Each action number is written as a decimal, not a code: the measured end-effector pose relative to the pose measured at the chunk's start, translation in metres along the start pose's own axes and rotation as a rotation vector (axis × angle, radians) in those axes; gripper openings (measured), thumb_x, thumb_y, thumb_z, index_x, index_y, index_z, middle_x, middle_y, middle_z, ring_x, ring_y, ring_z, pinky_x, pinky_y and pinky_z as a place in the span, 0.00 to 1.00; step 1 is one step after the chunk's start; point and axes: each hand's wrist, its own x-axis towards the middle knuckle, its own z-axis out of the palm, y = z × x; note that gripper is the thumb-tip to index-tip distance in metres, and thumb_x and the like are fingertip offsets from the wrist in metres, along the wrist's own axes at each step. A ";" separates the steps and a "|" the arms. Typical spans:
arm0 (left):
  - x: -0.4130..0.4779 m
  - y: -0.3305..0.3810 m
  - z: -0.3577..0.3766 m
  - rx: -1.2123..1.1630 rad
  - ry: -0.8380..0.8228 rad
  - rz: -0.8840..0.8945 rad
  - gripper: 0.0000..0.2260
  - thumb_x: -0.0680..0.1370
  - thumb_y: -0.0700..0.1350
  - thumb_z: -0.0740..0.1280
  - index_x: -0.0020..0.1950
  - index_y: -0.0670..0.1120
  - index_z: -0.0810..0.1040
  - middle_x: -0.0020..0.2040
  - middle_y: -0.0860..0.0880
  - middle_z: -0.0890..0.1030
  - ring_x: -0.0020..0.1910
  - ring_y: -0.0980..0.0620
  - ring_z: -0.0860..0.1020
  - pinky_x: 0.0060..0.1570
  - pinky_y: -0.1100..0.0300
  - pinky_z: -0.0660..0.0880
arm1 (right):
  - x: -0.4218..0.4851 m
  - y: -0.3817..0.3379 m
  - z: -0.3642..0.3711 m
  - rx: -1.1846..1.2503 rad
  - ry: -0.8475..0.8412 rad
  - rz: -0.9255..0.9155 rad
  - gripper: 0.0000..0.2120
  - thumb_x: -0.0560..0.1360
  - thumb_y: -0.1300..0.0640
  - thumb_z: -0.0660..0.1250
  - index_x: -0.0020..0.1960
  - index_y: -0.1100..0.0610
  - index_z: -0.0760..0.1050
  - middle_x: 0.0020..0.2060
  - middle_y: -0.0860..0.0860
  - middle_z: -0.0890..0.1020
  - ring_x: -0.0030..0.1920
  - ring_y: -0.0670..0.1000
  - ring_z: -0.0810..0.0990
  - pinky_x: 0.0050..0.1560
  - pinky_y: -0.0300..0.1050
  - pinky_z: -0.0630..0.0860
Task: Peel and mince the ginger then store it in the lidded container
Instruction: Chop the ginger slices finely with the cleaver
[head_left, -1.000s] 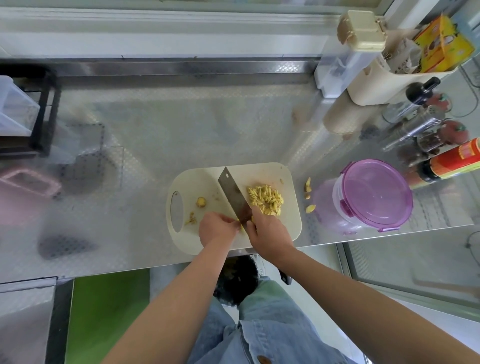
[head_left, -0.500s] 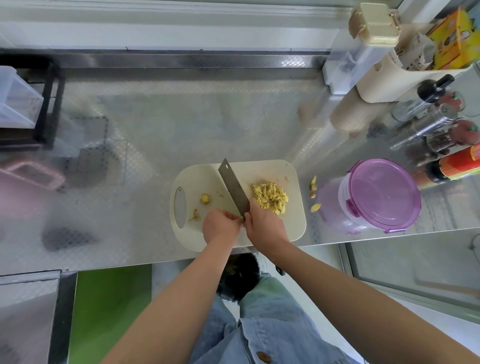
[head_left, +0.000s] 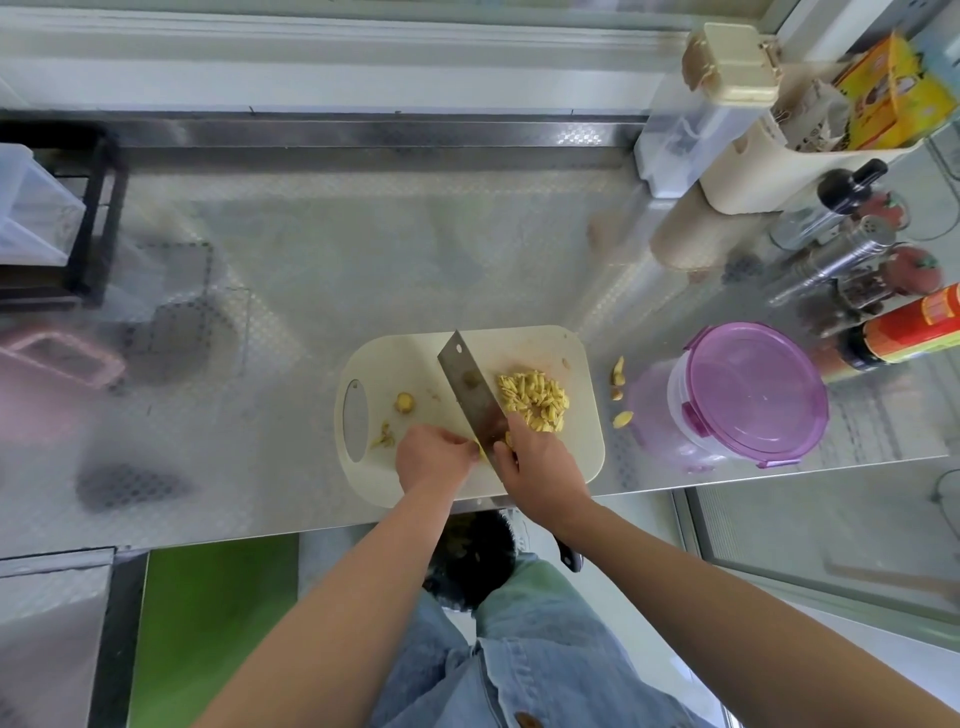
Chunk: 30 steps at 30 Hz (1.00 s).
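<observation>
A cream cutting board lies at the counter's front edge. On its right half sits a pile of yellow chopped ginger. My right hand grips the cleaver, whose blade points away across the board, left of the pile. My left hand is curled right beside the blade and pinches a small piece of ginger, mostly hidden under the fingers. A ginger stub and scraps lie on the board's left. The lidded container, purple lid on, stands to the board's right.
Ginger peel bits lie on the steel counter between board and container. Sauce bottles and a shaker crowd the right back, with a cream caddy behind. A black rack stands at the far left.
Both hands stay together at the board's front edge while the blade shifts slightly between chops. The view has drifted a little; the pile looks unchanged.
</observation>
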 end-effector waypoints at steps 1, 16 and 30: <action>0.000 0.000 0.000 0.000 -0.002 0.002 0.09 0.68 0.42 0.72 0.27 0.47 0.79 0.28 0.47 0.79 0.30 0.48 0.75 0.28 0.62 0.67 | 0.000 -0.001 0.000 -0.005 -0.005 0.000 0.09 0.81 0.54 0.54 0.58 0.58 0.65 0.34 0.54 0.73 0.35 0.57 0.74 0.33 0.47 0.68; 0.007 -0.001 0.002 0.025 -0.009 -0.007 0.07 0.69 0.44 0.73 0.31 0.49 0.81 0.27 0.52 0.77 0.28 0.53 0.73 0.25 0.63 0.63 | 0.001 -0.012 0.003 -0.063 -0.046 0.025 0.05 0.82 0.55 0.53 0.49 0.55 0.59 0.33 0.50 0.68 0.35 0.55 0.71 0.35 0.47 0.65; 0.006 -0.003 -0.001 0.040 -0.045 -0.028 0.13 0.67 0.44 0.71 0.23 0.47 0.76 0.24 0.49 0.77 0.27 0.48 0.74 0.32 0.61 0.70 | 0.000 -0.002 0.007 0.020 0.041 0.000 0.10 0.82 0.54 0.54 0.59 0.58 0.65 0.34 0.54 0.75 0.34 0.56 0.73 0.33 0.46 0.65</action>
